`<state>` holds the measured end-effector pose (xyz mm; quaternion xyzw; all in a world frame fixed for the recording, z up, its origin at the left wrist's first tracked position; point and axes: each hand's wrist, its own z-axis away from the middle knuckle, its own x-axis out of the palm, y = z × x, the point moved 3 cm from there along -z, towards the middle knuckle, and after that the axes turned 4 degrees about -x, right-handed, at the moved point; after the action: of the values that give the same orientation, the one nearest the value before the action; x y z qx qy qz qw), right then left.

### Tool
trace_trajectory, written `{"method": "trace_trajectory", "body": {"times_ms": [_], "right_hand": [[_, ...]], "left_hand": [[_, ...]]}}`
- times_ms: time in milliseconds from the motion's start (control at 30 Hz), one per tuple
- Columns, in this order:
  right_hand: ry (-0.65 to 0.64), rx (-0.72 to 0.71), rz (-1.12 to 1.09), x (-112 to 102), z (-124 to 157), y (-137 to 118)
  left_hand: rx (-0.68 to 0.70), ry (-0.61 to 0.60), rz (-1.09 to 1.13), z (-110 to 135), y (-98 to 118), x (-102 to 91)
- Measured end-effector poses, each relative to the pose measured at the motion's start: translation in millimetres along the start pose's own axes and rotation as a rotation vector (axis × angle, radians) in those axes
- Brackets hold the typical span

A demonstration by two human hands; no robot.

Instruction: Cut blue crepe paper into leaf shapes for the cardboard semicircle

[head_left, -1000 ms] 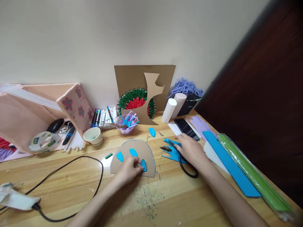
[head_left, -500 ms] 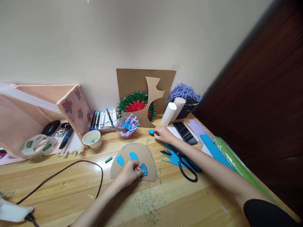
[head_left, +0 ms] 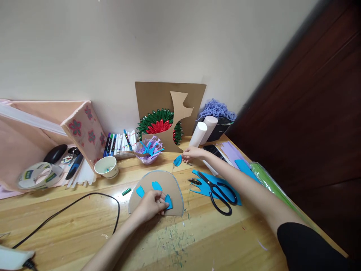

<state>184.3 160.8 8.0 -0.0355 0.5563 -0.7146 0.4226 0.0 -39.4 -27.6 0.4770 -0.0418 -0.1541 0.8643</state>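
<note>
My left hand (head_left: 152, 204) is closed, thumb and fingers pinching a small blue petal-shaped piece (head_left: 169, 202) over the lower right of a half-round cardboard piece (head_left: 172, 184). Two more blue cut-outs (head_left: 140, 191) lie on that cardboard, left of and above my fingers. Farther back, near the foot of the standing cardboard, my right hand (head_left: 192, 153) grips another blue petal-shaped piece (head_left: 177, 161) by its edge. Black-handled scissors (head_left: 216, 186) rest on a cut blue sheet (head_left: 235, 194) below my right forearm.
Behind stand a brown cardboard sheet (head_left: 155, 94) and a purple bowl of paper strips (head_left: 147, 160). A paper cup (head_left: 108, 169), markers (head_left: 121, 143) and a black cable (head_left: 81, 197) are to the left. White rolls (head_left: 198, 134) and a phone (head_left: 213, 150) are at the right.
My right hand has lifted the blue piece slightly off the table and tilted it upright. The left hand stays on the cardboard; the whole view has shifted a little.
</note>
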Motion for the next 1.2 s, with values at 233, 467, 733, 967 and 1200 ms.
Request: {"method": "trace_trajectory", "body": {"times_ms": [233, 467, 733, 967, 1200], "right_hand": [[0.176, -0.059, 0.061, 17, -16, 8], [0.323, -0.264, 0.312, 28, -3, -6], [0.343, -0.389, 0.381, 41, 14, -7], [0.506, -0.298, -0.022, 20, 18, 12], [0.399, -0.269, -0.589, 25, 62, 11]], "left_hand": [[0.000, 0.026, -0.008, 1, 2, 0.3], [-0.003, 0.035, -0.017, 3, 4, 1.3], [-0.010, 0.029, -0.014, 2, 2, 2.1], [0.015, 0.041, -0.047, 0, -1, 1.5], [0.149, 0.214, -0.365, 10, 11, 0.0]]}}
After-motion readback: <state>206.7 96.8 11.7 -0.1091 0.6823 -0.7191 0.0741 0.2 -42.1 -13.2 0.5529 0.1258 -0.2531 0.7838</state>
